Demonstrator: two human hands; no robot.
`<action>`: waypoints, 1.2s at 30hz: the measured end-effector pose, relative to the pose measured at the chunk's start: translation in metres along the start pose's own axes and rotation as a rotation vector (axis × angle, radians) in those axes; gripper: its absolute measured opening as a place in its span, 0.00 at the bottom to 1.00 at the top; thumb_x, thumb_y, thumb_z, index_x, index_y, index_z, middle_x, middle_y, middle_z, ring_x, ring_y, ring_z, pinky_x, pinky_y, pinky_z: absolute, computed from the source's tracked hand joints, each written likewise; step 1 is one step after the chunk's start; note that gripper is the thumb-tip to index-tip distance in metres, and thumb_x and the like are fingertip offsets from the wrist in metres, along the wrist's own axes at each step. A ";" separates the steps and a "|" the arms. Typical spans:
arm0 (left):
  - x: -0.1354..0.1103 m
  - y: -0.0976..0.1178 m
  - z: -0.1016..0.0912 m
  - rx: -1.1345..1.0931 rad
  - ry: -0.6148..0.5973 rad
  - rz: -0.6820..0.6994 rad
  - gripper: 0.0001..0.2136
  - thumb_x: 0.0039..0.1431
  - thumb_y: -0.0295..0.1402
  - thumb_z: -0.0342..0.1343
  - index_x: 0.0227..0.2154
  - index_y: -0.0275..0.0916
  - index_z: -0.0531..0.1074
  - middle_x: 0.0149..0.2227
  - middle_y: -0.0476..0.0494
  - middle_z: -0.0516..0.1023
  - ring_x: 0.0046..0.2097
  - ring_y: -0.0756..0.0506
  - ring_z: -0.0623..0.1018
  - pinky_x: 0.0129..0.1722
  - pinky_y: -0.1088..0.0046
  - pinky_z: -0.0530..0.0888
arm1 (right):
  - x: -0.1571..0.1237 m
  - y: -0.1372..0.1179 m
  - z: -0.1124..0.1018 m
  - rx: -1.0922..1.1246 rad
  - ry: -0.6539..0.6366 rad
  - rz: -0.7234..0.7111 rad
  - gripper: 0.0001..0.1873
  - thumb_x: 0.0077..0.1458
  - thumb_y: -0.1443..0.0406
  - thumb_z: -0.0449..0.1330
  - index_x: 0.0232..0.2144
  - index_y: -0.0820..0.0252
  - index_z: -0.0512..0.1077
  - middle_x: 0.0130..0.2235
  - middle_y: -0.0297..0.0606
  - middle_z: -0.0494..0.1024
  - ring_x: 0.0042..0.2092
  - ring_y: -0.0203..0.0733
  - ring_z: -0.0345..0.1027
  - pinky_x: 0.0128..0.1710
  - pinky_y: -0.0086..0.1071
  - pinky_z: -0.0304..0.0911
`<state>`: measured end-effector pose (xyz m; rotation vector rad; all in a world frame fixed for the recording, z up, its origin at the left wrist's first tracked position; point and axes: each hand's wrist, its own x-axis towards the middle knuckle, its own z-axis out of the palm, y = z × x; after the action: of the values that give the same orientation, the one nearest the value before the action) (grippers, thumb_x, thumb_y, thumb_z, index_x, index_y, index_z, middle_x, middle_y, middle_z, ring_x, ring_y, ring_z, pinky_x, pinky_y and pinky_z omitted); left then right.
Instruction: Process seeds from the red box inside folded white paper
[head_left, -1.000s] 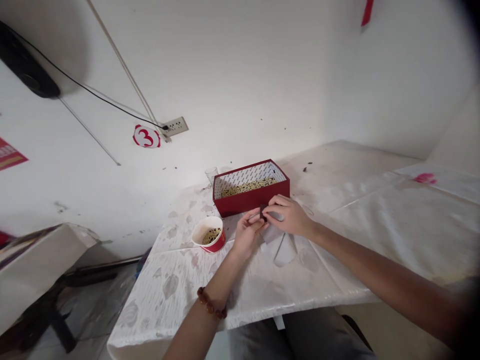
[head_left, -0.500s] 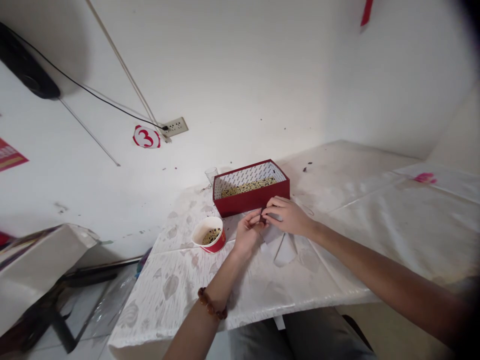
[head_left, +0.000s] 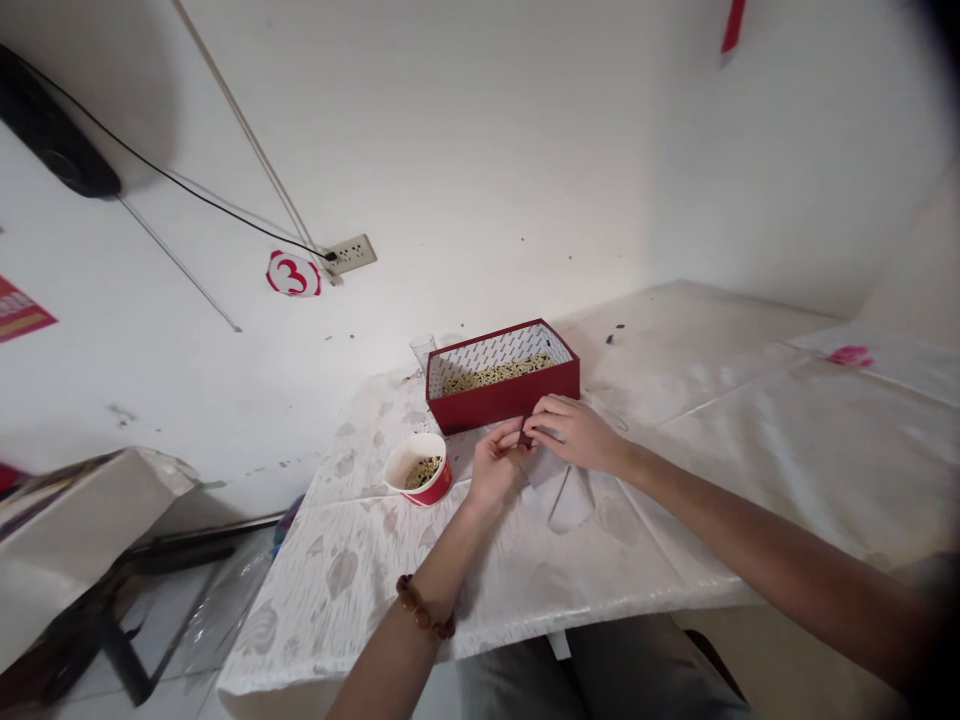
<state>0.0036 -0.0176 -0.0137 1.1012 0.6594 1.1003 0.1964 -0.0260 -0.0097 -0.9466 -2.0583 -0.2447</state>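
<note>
Between both hands is a small dark purplish piece point(head_left: 524, 432), thin and partly covered by fingers; its kind I cannot make out. My left hand point(head_left: 496, 462), with a brown bead bracelet point(head_left: 421, 612) on the wrist, pinches it from the left. My right hand point(head_left: 574, 432) has its fingertips closed on its right side. Just behind the hands stands a dark red open box point(head_left: 504, 400) with a patterned white lining and a layer of yellowish and black grains point(head_left: 495, 374) inside. A folded whitish piece point(head_left: 571, 502) lies under my right hand.
Left of my left hand, a red and white paper tub point(head_left: 435, 488) holds similar grains. A clear glass point(head_left: 422, 347) stands behind the box's left corner. The table has a pale patterned cloth point(head_left: 345, 610) and meets the wall. A socket point(head_left: 351, 254) with a plugged-in cable is on the wall.
My right hand's fingers have shifted very slightly around the small dark piece. The box, the tub and my left hand look unchanged.
</note>
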 end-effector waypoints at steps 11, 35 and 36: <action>0.003 -0.008 -0.005 0.179 -0.025 0.118 0.29 0.41 0.25 0.75 0.51 0.38 0.78 0.41 0.39 0.87 0.40 0.44 0.84 0.48 0.65 0.77 | -0.001 -0.003 0.004 -0.055 0.033 0.052 0.07 0.70 0.65 0.60 0.39 0.54 0.78 0.38 0.39 0.77 0.41 0.45 0.72 0.42 0.40 0.68; 0.000 -0.005 -0.009 0.722 -0.025 0.385 0.10 0.56 0.28 0.63 0.42 0.38 0.81 0.34 0.47 0.84 0.31 0.49 0.76 0.33 0.74 0.72 | 0.001 -0.012 0.003 0.045 0.060 -0.002 0.07 0.67 0.68 0.60 0.39 0.56 0.79 0.38 0.39 0.78 0.40 0.44 0.72 0.42 0.39 0.69; -0.001 -0.004 -0.008 0.743 -0.016 0.386 0.10 0.56 0.27 0.63 0.41 0.39 0.81 0.33 0.47 0.84 0.31 0.49 0.76 0.33 0.74 0.72 | 0.001 -0.013 0.003 0.084 0.067 0.013 0.07 0.66 0.68 0.60 0.38 0.56 0.80 0.37 0.39 0.78 0.40 0.44 0.72 0.42 0.39 0.69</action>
<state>-0.0023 -0.0155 -0.0202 1.9326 0.8989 1.1968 0.1849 -0.0331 -0.0092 -0.8886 -1.9845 -0.1791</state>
